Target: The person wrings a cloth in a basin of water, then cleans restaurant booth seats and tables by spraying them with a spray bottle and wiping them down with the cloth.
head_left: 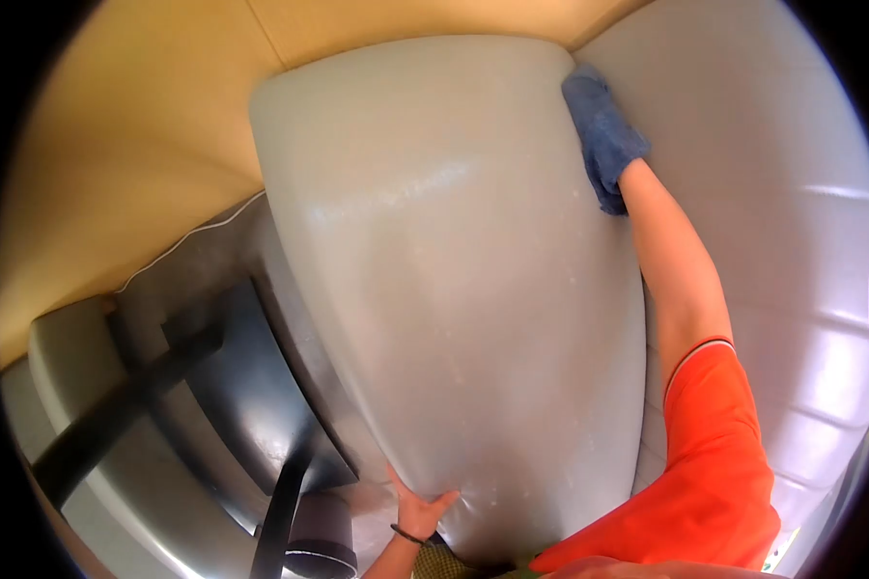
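At the far left, a tan wall (pixel 116 193) is rising behind everything, and a black bar (pixel 126 405) is slanting across a second grey padded piece (pixel 150 473). A dark glossy panel (pixel 251 386) is lying at an angle next to it, with a thin white wire (pixel 193 230) running above along the foot of the wall. Another black bar (pixel 280 516) is leaning down in front, and a dark bin (pixel 321 536) is standing just beside it. Next, the left hand (pixel 423 507), wearing a dark wristband (pixel 406 534), is touching the lower left edge of the big grey cushion (pixel 454 241); its thumb is spreading away from the fingers and pressing the surface, while the edge is partly hiding the fingers, so I cannot tell whether they are closing around it. The cushion is filling the middle, stretching between the two hands. At its upper right edge, the blue cloth (pixel 603 135) is covering the right hand (pixel 631 172), lying over the palm and fingers, so I cannot tell how tightly they are curling. The cloth is resting where the cushion is meeting a grey padded surface (pixel 782 251) with seams. Below, an orange sleeve (pixel 710 425) is covering the upper right arm.
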`<control>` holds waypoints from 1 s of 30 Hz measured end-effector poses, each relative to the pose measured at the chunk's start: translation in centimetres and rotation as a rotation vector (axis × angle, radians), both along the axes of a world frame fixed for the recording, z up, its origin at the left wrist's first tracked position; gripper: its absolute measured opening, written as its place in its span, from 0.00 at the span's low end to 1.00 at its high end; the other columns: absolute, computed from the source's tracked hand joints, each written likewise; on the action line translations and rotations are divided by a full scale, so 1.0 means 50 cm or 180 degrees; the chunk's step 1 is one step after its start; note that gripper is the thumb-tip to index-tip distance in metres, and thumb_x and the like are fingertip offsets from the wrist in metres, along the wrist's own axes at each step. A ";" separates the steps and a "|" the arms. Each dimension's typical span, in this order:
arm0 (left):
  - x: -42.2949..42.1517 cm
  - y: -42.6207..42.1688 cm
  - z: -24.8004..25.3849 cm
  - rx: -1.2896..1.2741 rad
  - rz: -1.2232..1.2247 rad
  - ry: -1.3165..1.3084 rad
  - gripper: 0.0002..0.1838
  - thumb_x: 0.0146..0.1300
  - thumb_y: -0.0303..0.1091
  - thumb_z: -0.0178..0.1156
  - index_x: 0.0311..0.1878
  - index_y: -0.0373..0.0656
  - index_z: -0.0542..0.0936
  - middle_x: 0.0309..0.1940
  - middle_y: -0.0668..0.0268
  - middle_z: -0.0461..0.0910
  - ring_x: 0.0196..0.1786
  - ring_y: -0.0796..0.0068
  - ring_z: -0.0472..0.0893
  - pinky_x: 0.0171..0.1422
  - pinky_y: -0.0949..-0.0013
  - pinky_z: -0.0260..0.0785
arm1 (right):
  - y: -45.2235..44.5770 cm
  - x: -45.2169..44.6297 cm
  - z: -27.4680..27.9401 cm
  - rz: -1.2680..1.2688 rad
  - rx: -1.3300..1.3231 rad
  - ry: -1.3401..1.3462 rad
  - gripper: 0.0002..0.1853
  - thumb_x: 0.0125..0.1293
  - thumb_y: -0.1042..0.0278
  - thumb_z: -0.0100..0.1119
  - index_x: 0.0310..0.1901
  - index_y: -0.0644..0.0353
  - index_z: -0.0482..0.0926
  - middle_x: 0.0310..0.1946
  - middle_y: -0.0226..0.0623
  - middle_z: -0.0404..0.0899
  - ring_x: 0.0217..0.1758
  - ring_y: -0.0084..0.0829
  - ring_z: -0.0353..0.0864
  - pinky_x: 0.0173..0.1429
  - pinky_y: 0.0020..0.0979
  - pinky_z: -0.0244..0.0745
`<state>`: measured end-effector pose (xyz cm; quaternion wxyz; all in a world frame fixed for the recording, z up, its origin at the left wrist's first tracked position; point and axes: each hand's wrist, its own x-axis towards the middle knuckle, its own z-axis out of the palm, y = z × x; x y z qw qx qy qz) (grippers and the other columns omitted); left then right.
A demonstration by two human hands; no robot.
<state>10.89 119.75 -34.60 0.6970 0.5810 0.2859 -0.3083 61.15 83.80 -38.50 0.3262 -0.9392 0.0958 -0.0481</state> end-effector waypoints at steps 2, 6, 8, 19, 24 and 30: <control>-0.013 -0.022 0.012 0.0094 -0.0136 0.0178 0.57 0.39 0.25 0.71 0.64 0.37 0.36 0.55 0.55 0.61 0.56 0.64 0.66 0.59 0.61 0.62 | -0.078 -0.006 0.004 0.1575 -0.3219 -0.0103 0.11 0.61 0.71 0.38 0.39 0.64 0.72 0.36 0.48 0.76 0.42 0.45 0.75 0.51 0.36 0.68; -0.021 -0.036 0.026 0.0301 -0.0253 -0.0031 0.53 0.41 0.24 0.70 0.62 0.37 0.39 0.54 0.55 0.62 0.54 0.65 0.67 0.59 0.61 0.62 | -0.085 -0.016 -0.001 0.0686 -0.2473 -0.0725 0.13 0.63 0.69 0.36 0.43 0.64 0.70 0.39 0.49 0.76 0.47 0.49 0.74 0.52 0.40 0.68; -0.037 -0.015 0.024 0.0348 -0.0342 0.0061 0.54 0.41 0.25 0.70 0.63 0.37 0.38 0.54 0.55 0.62 0.54 0.65 0.67 0.59 0.61 0.62 | -0.022 -0.069 0.081 0.0594 -0.3012 -0.0272 0.15 0.62 0.69 0.37 0.48 0.62 0.69 0.44 0.47 0.74 0.51 0.49 0.71 0.56 0.40 0.65; -0.068 -0.037 0.009 0.0361 -0.0309 0.0024 0.58 0.40 0.27 0.71 0.65 0.38 0.35 0.54 0.53 0.64 0.54 0.62 0.68 0.59 0.61 0.62 | -0.022 -0.127 0.006 0.0522 -0.1754 -0.1412 0.17 0.62 0.66 0.43 0.52 0.58 0.70 0.56 0.45 0.67 0.61 0.42 0.62 0.66 0.35 0.54; -0.084 -0.028 -0.016 0.0533 -0.0346 -0.0014 0.55 0.41 0.27 0.71 0.63 0.38 0.38 0.53 0.54 0.65 0.55 0.62 0.68 0.60 0.61 0.61 | 0.176 -0.083 0.043 0.0666 -0.0554 -0.0029 0.19 0.56 0.67 0.53 0.52 0.52 0.72 0.57 0.37 0.67 0.61 0.39 0.63 0.61 0.39 0.60; -0.060 -0.026 0.006 0.0432 -0.0507 -0.0137 0.57 0.41 0.27 0.71 0.64 0.37 0.35 0.54 0.55 0.64 0.56 0.63 0.67 0.61 0.61 0.60 | 0.496 -0.226 0.105 0.2020 -0.1040 0.0042 0.35 0.54 0.79 0.45 0.65 0.39 0.55 0.68 0.31 0.46 0.69 0.38 0.48 0.70 0.38 0.49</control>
